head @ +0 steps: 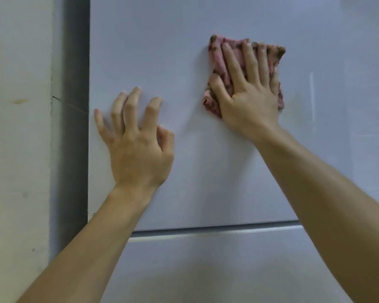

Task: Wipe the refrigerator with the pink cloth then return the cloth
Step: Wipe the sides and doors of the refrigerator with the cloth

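The refrigerator (184, 40) fills most of the view as a pale grey-blue upper door. A folded pink cloth (217, 57) with dark speckles lies flat against that door, right of centre. My right hand (247, 90) presses it to the door with straight, spread fingers, covering most of it. My left hand (134, 136) rests on the door near its left edge, fingertips touching the surface, fingers bent and holding nothing.
A horizontal seam (206, 231) divides the upper door from a lower door below. A dark gap (74, 106) runs down the fridge's left side beside a cream wall (15, 127). A faint vertical streak (312, 90) marks the door at the right.
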{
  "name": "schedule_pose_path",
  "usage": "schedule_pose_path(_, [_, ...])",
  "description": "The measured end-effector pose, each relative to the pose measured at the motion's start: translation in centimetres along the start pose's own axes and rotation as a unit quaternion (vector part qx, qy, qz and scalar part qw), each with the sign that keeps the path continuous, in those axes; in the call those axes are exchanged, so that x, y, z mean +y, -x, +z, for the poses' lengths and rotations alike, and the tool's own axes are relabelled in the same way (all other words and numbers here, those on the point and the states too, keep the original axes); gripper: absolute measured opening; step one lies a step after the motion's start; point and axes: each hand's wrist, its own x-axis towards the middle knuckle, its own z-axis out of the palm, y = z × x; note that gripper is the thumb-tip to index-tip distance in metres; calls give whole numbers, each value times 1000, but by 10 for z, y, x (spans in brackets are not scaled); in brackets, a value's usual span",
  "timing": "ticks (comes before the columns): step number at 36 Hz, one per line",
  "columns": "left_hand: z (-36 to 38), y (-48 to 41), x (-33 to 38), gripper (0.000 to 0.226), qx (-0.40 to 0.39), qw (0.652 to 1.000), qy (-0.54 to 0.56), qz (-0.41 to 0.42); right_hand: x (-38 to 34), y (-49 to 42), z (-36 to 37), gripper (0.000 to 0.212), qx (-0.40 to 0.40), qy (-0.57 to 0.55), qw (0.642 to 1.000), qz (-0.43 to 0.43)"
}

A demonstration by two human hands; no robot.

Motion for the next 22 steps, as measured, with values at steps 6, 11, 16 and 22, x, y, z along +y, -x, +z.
schedule_pose_path(6, [0, 0, -2, 46, -5, 1000, -11, -1, 1, 8, 5, 62, 14, 0, 1000, 0])
schedule_pose_path(11, [1, 0, 3, 44, -20, 1000, 25, 1, 11, 53, 14, 62, 31, 9, 999, -8])
schedule_pose_path(16, [4, 2, 12, 47, -27, 999, 27, 29, 34, 120, 25, 62, 59, 16, 997, -42])
schedule_pose_path(22, [6, 6, 29, 48, -44, 997, 38, 56, 52, 147, 20, 66, 20, 3, 998, -56])
